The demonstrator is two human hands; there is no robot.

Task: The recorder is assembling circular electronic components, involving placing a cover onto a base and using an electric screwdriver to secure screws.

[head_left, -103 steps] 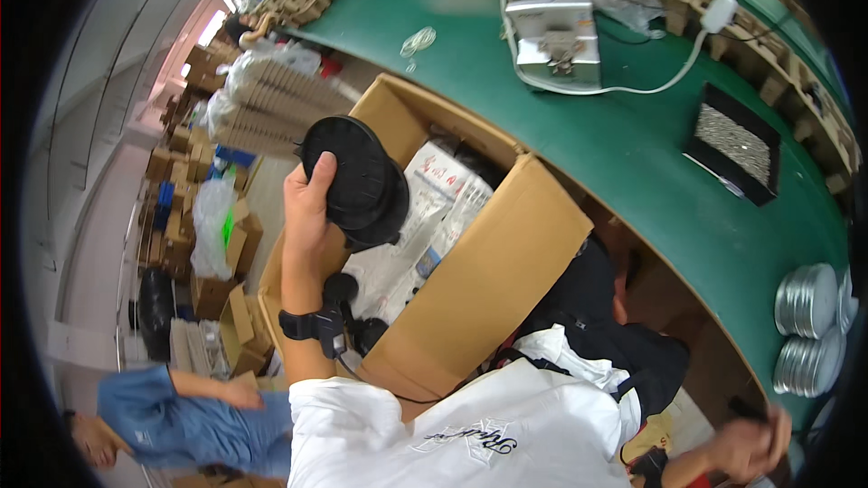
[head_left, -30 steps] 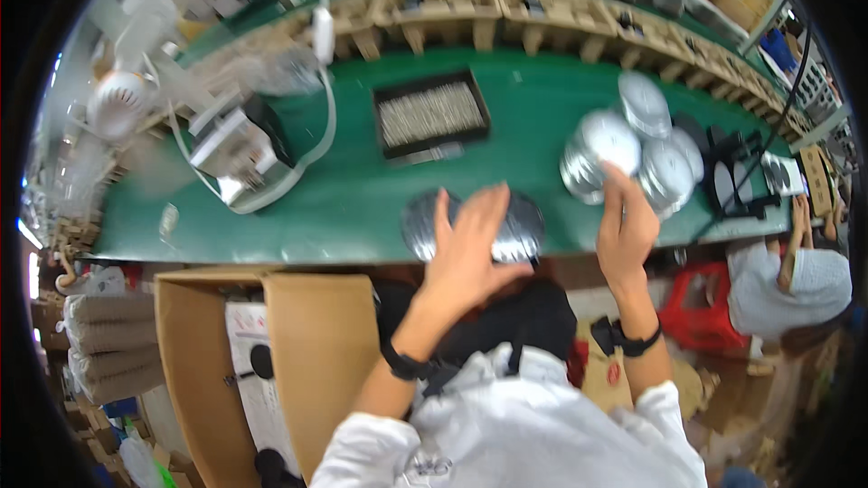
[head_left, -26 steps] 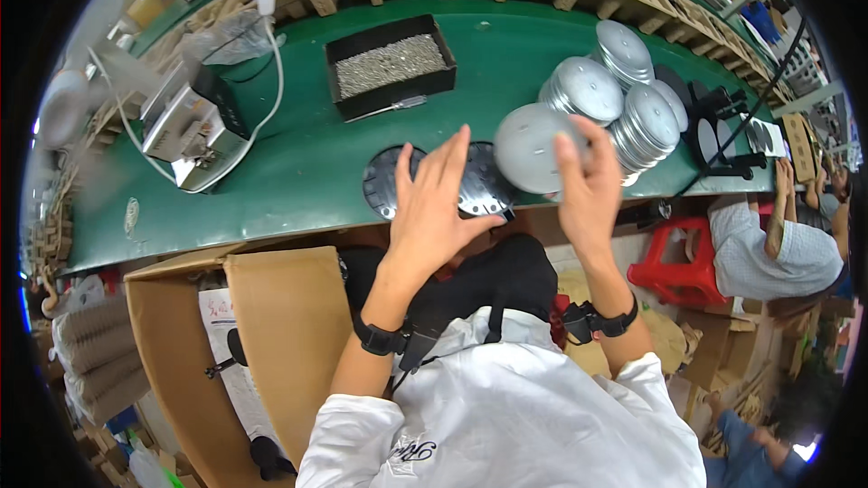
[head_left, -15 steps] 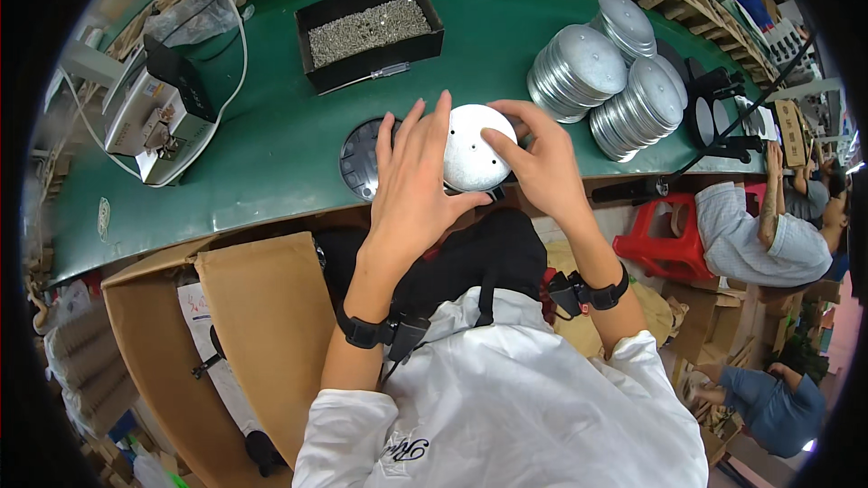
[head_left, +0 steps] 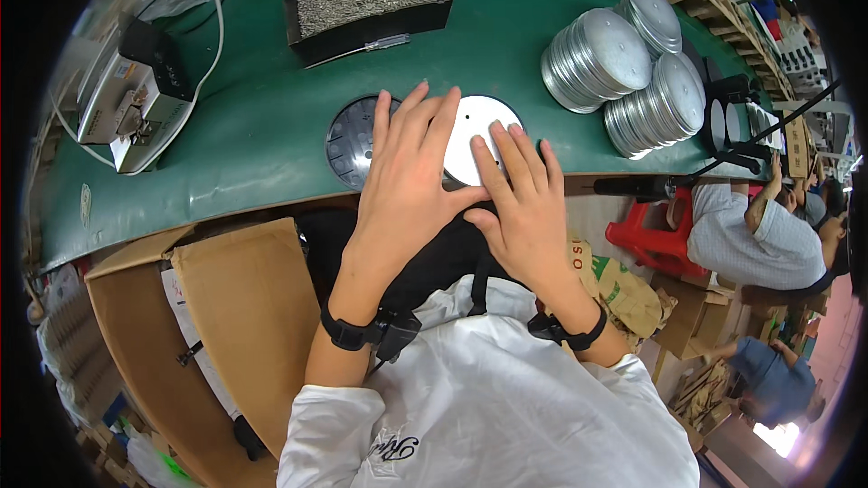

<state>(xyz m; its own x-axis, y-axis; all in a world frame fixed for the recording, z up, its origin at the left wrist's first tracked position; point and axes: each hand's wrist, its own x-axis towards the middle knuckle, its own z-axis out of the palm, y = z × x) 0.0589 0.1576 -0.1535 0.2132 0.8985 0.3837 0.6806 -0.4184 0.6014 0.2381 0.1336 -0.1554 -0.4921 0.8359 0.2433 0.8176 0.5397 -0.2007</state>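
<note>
A round, shiny metal disc (head_left: pixel 479 117) with small holes lies near the table's front edge, a dark rim showing around it. My left hand (head_left: pixel 409 167) is stretched out, fingers extended along the disc's left side and thumb by its near edge. Flat on the disc's right part rest the fingertips of my right hand (head_left: pixel 524 212), which is open too. Left of the disc, partly covered by my left hand, is a round black plastic part (head_left: pixel 346 146) with a ribbed inside.
Beyond my hands stands a black box (head_left: pixel 371 32) of small screws, with a screwdriver (head_left: pixel 387 42) before it. Stacked metal discs (head_left: pixel 597 59) are at the right. A white-and-black box (head_left: pixel 149 113) with a cable sits left. A cardboard box (head_left: pixel 244 307) stands below the table; people sit at right.
My right hand has let go of the disc's far right edge and moved nearer, now flat on top. The disc has settled lower on the dark part. My left hand stays beside it.
</note>
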